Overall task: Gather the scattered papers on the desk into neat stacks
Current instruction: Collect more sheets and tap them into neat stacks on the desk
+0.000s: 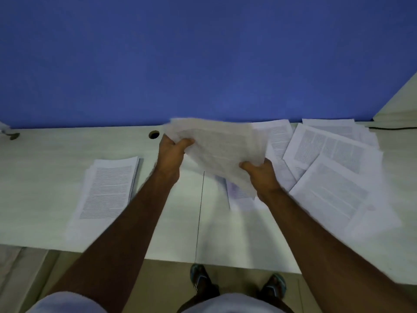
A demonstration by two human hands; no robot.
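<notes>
Both hands hold a blurred bundle of printed papers (222,145) above the middle of the pale desk (45,159). My left hand (171,154) grips the bundle's left edge, thumb over the sheets. My right hand (261,175) grips its lower right corner. A neat stack of printed pages (108,190) lies on the desk to the left of my left arm. Several loose sheets (334,168) lie overlapping on the right side of the desk, some partly hidden under the held bundle.
A blue partition (203,59) rises behind the desk. A round cable hole (154,134) sits just left of my left hand. A dark seam runs down the desk's middle. A cable (392,127) lies at the far right. My shoes (198,276) show below the front edge.
</notes>
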